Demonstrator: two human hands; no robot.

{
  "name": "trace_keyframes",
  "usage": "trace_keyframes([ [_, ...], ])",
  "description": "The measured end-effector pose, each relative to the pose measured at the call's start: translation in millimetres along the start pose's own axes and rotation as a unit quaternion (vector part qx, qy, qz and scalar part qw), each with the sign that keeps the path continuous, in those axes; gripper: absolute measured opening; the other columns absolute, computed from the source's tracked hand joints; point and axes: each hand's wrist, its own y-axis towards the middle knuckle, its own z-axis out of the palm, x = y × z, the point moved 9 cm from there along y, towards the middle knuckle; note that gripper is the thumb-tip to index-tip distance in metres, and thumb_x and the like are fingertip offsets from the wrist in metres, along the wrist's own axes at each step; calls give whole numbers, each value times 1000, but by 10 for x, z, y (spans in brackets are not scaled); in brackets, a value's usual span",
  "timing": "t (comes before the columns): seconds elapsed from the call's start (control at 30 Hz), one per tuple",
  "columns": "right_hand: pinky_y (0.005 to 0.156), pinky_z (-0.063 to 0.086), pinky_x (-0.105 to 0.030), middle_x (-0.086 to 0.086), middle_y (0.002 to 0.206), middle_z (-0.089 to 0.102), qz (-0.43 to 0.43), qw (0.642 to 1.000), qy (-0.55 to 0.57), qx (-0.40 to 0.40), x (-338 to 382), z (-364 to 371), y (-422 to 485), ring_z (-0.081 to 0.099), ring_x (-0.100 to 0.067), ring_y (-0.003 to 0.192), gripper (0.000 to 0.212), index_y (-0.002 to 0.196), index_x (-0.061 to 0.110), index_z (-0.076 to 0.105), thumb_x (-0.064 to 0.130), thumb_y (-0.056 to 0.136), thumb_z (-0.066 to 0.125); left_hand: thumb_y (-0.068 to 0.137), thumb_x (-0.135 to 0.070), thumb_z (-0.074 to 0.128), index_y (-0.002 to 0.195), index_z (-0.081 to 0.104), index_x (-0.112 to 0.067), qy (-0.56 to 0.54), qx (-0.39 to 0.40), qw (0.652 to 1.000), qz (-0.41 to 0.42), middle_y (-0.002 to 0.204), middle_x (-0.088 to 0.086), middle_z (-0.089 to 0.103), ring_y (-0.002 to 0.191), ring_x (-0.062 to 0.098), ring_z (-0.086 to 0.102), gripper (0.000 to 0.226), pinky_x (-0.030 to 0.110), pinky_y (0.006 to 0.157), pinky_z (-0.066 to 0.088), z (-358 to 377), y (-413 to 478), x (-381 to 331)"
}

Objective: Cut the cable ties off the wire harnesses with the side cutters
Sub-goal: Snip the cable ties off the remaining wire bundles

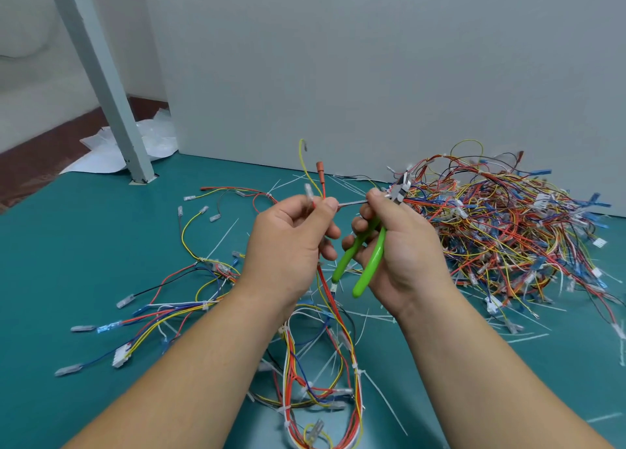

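My left hand [291, 238] pinches a wire harness [333, 316] of red, yellow and white wires, lifted above the green table; its yellow and red ends stick up past my fingers. My right hand [396, 245] grips green-handled side cutters [364, 262], handles pointing down toward me, jaws hidden behind my fingers. Between thumb and forefinger of the right hand a thin white cable tie [352, 204] stretches left to the bundle at my left thumb. The harness hangs down between my forearms, with more white ties [359, 370] along it.
A large tangled pile of harnesses [508, 232] lies at the right against the grey wall. Loose harnesses [189, 299] spread over the left of the green table [84, 245]. Cut white tie pieces [528, 338] litter the surface. A grey post [111, 89] stands at back left.
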Motion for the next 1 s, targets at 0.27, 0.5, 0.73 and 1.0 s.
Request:
trace_keyframes([
  [0.27, 61, 43, -31, 2, 82, 71, -17, 999, -41, 12, 8, -8, -51, 56, -11, 66, 10, 92, 17, 65, 19, 101, 63, 99, -25, 64, 84, 65, -20, -7, -34, 999, -1, 69, -3, 69, 51, 14, 61, 15, 18, 51, 46, -97, 21, -1],
  [0.5, 63, 41, -31, 2, 83, 71, -32, 996, -70, 33, -3, 35, -84, 54, -11, 68, 12, 91, 20, 66, 13, 100, 62, 94, -22, 71, 78, 67, -22, -20, -51, 998, -6, 64, -1, 68, 49, 14, 62, 16, 16, 47, 45, -100, -10, -3],
  [0.73, 64, 41, -31, 2, 75, 63, -16, 996, -74, 40, -31, 49, -97, 55, -13, 66, 7, 93, 18, 68, 21, 98, 65, 96, -24, 69, 79, 67, -24, -19, -48, 999, 0, 62, -2, 67, 47, 14, 61, 17, 17, 48, 45, -89, -18, -35],
  [1.0, 63, 42, -32, -2, 76, 63, 3, 995, -91, 27, -110, 5, -118, 58, -17, 70, 12, 89, 16, 70, 21, 99, 64, 91, -15, 74, 93, 73, -21, -1, 10, 1000, 5, 66, -2, 69, 52, 11, 61, 6, 16, 51, 46, 13, -26, 19],
])
